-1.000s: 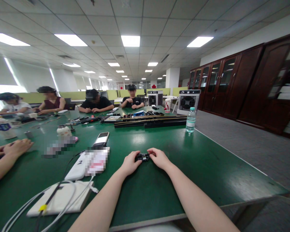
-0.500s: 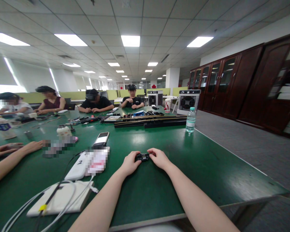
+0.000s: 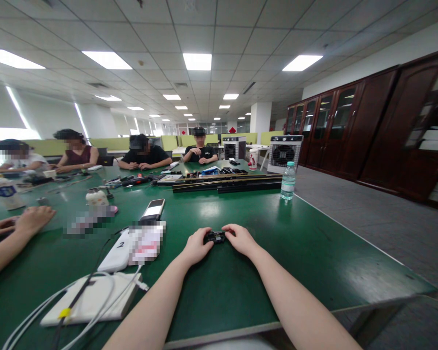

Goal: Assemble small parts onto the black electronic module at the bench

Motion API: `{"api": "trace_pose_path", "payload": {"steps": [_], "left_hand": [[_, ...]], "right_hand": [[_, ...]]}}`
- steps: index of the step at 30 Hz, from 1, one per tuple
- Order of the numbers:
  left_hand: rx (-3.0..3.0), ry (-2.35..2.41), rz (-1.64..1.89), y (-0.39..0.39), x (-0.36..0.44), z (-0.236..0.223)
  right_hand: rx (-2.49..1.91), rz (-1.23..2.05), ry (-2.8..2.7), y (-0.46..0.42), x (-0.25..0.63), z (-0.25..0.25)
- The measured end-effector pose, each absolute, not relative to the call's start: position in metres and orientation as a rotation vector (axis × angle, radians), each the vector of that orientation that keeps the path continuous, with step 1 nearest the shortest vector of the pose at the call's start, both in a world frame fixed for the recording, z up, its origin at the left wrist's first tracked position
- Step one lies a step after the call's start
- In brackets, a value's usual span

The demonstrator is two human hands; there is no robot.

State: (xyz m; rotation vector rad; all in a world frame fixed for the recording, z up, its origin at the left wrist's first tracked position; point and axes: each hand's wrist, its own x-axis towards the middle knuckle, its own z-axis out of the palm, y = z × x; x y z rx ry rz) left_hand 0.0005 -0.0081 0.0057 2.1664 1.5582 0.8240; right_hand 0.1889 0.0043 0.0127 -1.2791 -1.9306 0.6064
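Observation:
A small black part [image 3: 216, 237] with greyish details, its exact kind too small to make out, sits between my two hands over the green table [image 3: 219, 287]. My left hand [image 3: 198, 247] grips its left end, thumb at the near side and fingers at the far side. At its right end, the thumb and fingertips of my right hand [image 3: 240, 238] pinch the edge. Both hands rest low, close to the tabletop.
Left of my arms lie a white power bank [image 3: 117, 250], a white box [image 3: 91, 299] with cables, and a phone [image 3: 154, 209]. Beyond are black rails [image 3: 226, 183] and a water bottle [image 3: 287, 181]. A co-worker's hands [image 3: 32, 218] are at far left; several people sit farther back.
My hands and the black part stay almost still. At the left, the co-worker's nearer hand has drawn back leftward, away from the blurred item on the table.

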Motion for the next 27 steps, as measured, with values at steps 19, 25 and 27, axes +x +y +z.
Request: {"api": "trace_pose_path", "payload": {"steps": [19, 25, 27], "left_hand": [[2.159, 1.572, 0.805, -0.01, 0.001, 0.0072], [2.203, 1.577, 0.811, -0.0094, 0.0015, 0.0072], [2.223, 1.58, 0.794, -0.009, 0.0017, 0.0073]], "right_hand": [[-1.286, 0.615, -1.938, 0.0049, 0.1894, 0.0128], [-1.273, 0.601, -1.931, 0.0056, 0.1894, 0.0113], [-1.265, 0.587, -1.937, 0.0051, 0.1891, 0.0117]]}}
